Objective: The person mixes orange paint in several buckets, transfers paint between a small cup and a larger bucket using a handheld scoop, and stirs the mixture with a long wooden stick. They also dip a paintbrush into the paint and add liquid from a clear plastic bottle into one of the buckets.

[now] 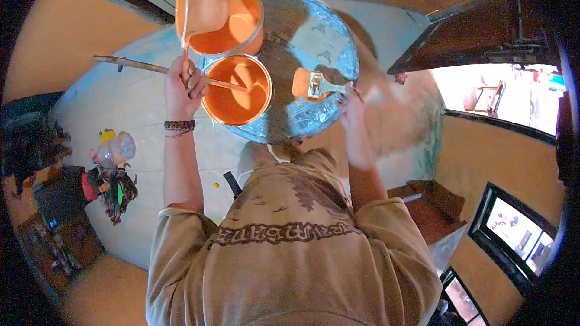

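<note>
My left hand (186,86) is closed round a long wooden stick (138,65), whose lower end dips into orange paint in a round bucket (270,93). The handle of an orange plastic dipper (204,7) also runs down into this hand. That dipper is at the mouth of a second, larger orange bucket (258,35) behind the first. In my right hand (351,105) is a wide paintbrush (320,86), held by its pale handle. Its bristles are coated orange and hover over or rest on the table; I cannot tell which.
Both buckets stand on a round table (281,124) with a shiny plastic cover and a brown strip. A printed sheet (320,40) lies at its far right. Toys and a clear container (118,148) are on the pale floor at left. Dark furniture (483,42) stands right.
</note>
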The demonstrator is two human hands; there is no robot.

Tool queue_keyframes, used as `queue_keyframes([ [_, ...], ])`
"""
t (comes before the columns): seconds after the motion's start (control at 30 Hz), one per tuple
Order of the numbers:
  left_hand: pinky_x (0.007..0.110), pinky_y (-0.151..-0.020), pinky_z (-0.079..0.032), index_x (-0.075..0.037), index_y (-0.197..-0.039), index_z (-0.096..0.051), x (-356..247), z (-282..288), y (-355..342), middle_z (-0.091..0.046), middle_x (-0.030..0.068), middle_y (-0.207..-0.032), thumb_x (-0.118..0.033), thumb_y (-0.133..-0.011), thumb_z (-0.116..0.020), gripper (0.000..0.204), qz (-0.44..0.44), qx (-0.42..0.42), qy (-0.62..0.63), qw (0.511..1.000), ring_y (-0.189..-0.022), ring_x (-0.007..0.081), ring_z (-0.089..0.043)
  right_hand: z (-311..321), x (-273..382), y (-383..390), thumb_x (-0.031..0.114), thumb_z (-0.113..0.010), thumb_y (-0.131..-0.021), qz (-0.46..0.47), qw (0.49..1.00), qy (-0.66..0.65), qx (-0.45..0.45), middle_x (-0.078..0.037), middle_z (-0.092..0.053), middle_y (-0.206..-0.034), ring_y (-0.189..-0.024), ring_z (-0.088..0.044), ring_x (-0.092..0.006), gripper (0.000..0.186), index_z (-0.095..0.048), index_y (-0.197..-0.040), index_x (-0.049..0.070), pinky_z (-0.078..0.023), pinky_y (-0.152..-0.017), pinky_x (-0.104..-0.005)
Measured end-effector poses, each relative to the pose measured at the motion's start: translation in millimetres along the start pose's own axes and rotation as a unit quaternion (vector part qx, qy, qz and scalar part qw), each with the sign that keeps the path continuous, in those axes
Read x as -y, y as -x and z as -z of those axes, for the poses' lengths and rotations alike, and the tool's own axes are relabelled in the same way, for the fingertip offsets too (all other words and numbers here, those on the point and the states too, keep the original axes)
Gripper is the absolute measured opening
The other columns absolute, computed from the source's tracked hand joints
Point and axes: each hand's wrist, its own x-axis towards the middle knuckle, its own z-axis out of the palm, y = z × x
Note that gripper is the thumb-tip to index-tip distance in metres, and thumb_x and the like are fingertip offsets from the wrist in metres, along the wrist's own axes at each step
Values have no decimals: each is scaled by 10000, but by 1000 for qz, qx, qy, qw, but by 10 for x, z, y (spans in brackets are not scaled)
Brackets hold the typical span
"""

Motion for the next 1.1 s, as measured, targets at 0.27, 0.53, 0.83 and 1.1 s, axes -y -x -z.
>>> queue_keyframes([
  [0.27,234,-293,-184,-117,-608,-417,-15,243,-9,-271,-22,-376,-431,-903,-386,432,99,243,209,942,-280,99,-216,-132,74,157,336,-658,-797,-71,997,4,11,21,-547,-836,-746,-470,-138,279,-498,-954,171,-400,-693,-336],
  [0.53,239,-297,-184,-131,-629,-354,53,356,2,-288,-34,-381,-523,-897,-331,476,98,300,228,921,-283,89,-206,-81,34,106,331,-639,-814,-78,997,6,11,52,-503,-759,-697,-447,-93,220,-483,-890,196,-384,-630,-293],
  [0.83,249,-351,-228,-122,-637,-342,33,387,-14,-321,-21,-418,-488,-911,-322,458,98,345,243,901,-314,104,-238,-66,41,185,280,-637,-828,-64,996,-58,17,40,-506,-698,-575,-469,-92,195,-460,-838,200,-374,-499,-222],
  [1.1,248,-324,-230,-125,-623,-340,64,425,-2,-311,-20,-403,-493,-920,-307,474,115,319,242,909,-295,101,-242,-1,117,173,253,-611,-852,65,998,-13,15,15,-510,-667,-598,-490,-87,185,-474,-783,150,-391,-515,-226],
])
